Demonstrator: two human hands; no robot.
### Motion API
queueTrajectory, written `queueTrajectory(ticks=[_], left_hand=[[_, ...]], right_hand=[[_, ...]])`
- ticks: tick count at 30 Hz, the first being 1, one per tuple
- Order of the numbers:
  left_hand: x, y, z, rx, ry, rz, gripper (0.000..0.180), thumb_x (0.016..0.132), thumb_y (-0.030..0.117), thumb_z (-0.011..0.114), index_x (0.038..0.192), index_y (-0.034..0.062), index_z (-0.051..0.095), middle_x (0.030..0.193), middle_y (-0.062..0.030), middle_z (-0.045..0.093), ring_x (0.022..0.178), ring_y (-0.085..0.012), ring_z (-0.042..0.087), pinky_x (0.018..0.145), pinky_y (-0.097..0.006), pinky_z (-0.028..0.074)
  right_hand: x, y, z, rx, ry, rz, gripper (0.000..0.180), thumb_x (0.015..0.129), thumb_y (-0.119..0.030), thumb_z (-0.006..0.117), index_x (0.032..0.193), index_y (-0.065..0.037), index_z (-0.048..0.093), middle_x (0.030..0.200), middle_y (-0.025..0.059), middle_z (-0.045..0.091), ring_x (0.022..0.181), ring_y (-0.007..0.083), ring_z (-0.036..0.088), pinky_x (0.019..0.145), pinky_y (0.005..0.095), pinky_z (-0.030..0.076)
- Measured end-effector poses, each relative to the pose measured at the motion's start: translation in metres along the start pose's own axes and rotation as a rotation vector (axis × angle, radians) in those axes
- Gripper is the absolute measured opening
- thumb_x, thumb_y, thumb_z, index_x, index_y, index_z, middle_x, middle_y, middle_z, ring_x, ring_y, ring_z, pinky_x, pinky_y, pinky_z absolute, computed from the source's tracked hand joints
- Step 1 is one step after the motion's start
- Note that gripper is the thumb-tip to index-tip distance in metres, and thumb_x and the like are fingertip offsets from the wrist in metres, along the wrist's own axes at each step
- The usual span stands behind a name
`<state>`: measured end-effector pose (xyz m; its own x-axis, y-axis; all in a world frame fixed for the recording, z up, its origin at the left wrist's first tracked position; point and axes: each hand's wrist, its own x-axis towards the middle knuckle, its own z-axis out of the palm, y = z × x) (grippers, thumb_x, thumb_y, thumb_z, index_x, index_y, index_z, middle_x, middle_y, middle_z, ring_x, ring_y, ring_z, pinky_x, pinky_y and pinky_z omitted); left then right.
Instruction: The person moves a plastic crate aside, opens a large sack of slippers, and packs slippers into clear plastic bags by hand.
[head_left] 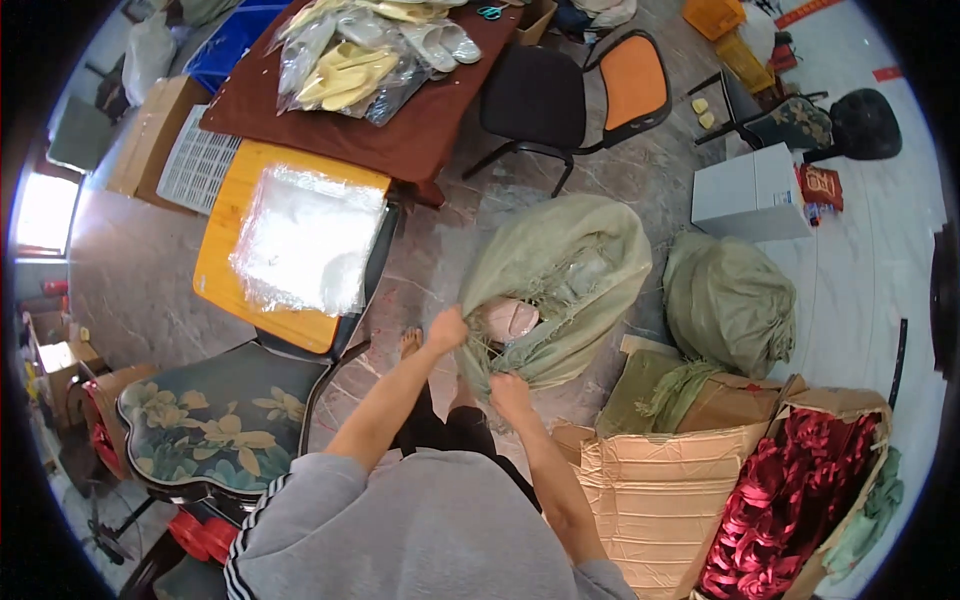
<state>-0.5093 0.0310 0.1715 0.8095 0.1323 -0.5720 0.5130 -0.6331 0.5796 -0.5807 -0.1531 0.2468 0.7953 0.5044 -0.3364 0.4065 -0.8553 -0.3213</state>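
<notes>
A large pale green woven sack stands on the floor in front of my legs, its frayed mouth partly open. My left hand is closed on the left side of the sack's rim. Nearer to me, my right hand grips the rim close to my legs. Inside the opening lies a pale pink item, apparently in clear plastic; its kind is hard to make out. Deeper in the sack another clear plastic wrapping shows, and folds of cloth hide the other contents.
A second green sack and a cardboard box with dark red satiny fabric are on the right. Clear plastic bags lie on a yellow board at left. Bagged slippers cover a brown-clothed table; a black chair stands ahead.
</notes>
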Motion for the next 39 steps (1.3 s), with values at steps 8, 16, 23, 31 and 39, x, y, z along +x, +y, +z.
queueTrajectory(ticks=[8, 16, 23, 31, 39], left_hand=[[-0.079, -0.09, -0.033, -0.289, 0.143, 0.014, 0.035, 0.074, 0.003, 0.041, 0.106, 0.001, 0.057, 0.098, -0.0295, 0.058, 0.103, -0.0419, 0.052, 0.085, -0.043, 0.041], [-0.129, -0.129, -0.085, -1.048, 0.344, -0.192, 0.038, 0.077, -0.003, 0.035, 0.109, -0.0027, 0.056, 0.091, -0.011, 0.061, 0.085, -0.0179, 0.056, 0.074, -0.029, 0.043], [-0.14, -0.113, -0.123, -1.01, 0.47, -0.158, 0.029, 0.08, 0.0, 0.037, 0.102, -0.0005, 0.057, 0.09, -0.0049, 0.058, 0.084, -0.0134, 0.051, 0.074, -0.025, 0.04], [-0.123, -0.112, -0.124, -1.429, 0.649, -0.271, 0.033, 0.083, 0.006, 0.046, 0.115, 0.0006, 0.05, 0.095, -0.013, 0.057, 0.083, -0.0234, 0.056, 0.07, -0.036, 0.048], [-0.104, -0.206, -0.148, -1.522, 0.625, -0.339, 0.023, 0.077, 0.017, 0.058, 0.092, 0.0005, 0.059, 0.085, -0.0098, 0.059, 0.078, -0.0223, 0.058, 0.068, -0.039, 0.049]], right_hand=[[-0.007, -0.063, 0.011, 0.171, -0.174, 0.028, 0.013, 0.072, -0.006, 0.049, 0.075, 0.0, 0.06, 0.079, 0.0202, 0.062, 0.075, 0.04, 0.061, 0.066, 0.0483, 0.049], [0.014, -0.119, 0.006, 0.243, -0.228, -0.172, 0.012, 0.072, -0.005, 0.049, 0.078, -0.001, 0.059, 0.077, 0.0242, 0.06, 0.077, 0.0423, 0.059, 0.069, 0.0508, 0.046], [0.021, -0.131, 0.013, 0.459, -0.137, -0.165, 0.024, 0.069, -0.004, 0.052, 0.093, 0.001, 0.055, 0.091, 0.0258, 0.058, 0.089, 0.0438, 0.054, 0.078, 0.0491, 0.044], [0.005, -0.101, -0.024, 0.748, -0.334, -0.105, 0.053, 0.078, -0.035, 0.066, 0.116, -0.001, 0.052, 0.11, 0.0224, 0.057, 0.105, 0.0372, 0.053, 0.089, 0.0396, 0.041], [-0.037, 0.008, -0.033, 1.174, -0.13, 0.384, 0.039, 0.088, -0.028, 0.058, 0.11, 0.004, 0.057, 0.103, 0.0101, 0.062, 0.093, 0.0197, 0.057, 0.082, 0.0319, 0.043]])
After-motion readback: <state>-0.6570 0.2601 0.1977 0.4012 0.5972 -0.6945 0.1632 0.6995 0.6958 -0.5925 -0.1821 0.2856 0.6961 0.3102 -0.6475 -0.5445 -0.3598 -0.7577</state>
